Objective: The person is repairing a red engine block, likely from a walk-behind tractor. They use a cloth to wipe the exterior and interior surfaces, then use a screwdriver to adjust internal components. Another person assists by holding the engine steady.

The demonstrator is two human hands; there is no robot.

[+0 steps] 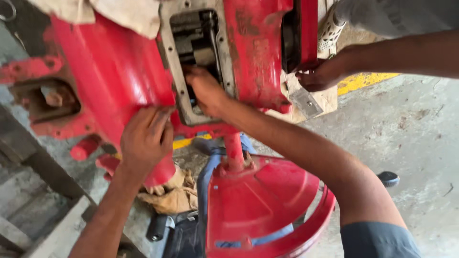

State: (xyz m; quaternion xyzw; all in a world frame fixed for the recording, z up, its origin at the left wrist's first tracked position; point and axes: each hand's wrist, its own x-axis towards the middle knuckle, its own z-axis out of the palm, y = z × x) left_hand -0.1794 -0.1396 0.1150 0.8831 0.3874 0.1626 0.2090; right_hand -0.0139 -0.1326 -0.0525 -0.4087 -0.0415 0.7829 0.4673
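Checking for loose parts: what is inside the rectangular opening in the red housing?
Dark metal parts and the right hand reaching in. Its fingertips and anything deeper are hidden in shadow.

A: Housing point(110, 71) is recorded as bright red; the rim of its opening point(165, 52) is noted as bare grey metal, the inside dark.

B: Confirmed. The dished guard point(258, 200) is logged as the same red. Cloth on top point(119, 12) is entered as off-white, rag beneath point(174, 196) as tan.

A: Floor point(406, 124) is noted as grey concrete, marked with a yellow painted stripe point(363, 81). Sleeve point(377, 241) is recorded as slate blue.
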